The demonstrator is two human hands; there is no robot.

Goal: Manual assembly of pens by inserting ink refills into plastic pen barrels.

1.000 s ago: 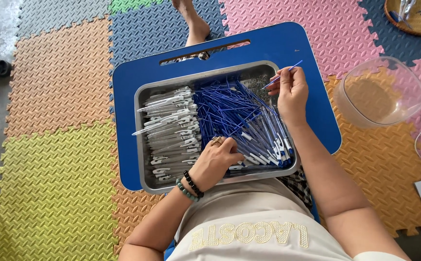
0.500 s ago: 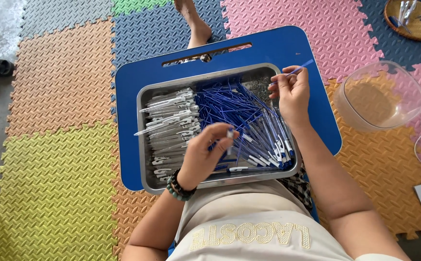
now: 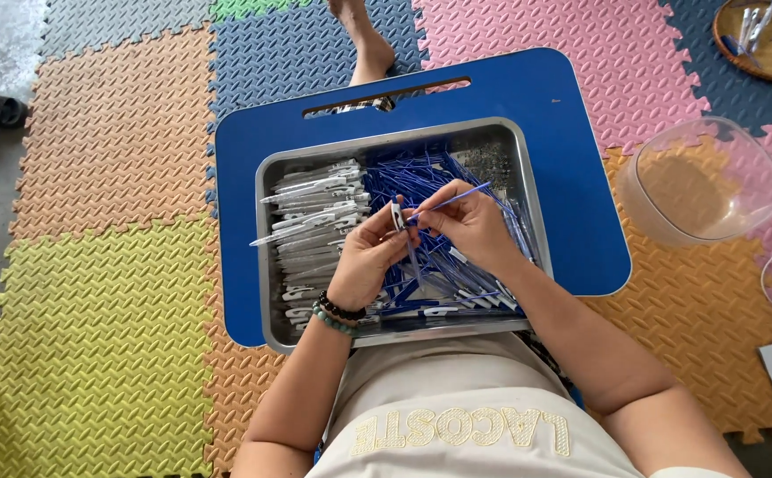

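Your left hand (image 3: 370, 257) pinched a small white pen piece (image 3: 397, 215) while your right hand (image 3: 470, 226) gripped a thin blue refill (image 3: 450, 204), both above the metal tray (image 3: 530, 204). White pen barrels (image 3: 315, 221) filled its left side. A clear plastic bowl (image 3: 700, 181) stood well apart, beside the blue lap table (image 3: 572, 133).

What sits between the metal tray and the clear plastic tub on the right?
In the head view, only the blue lap board's right margin and a strip of foam mat separate the metal tray from the clear tub.
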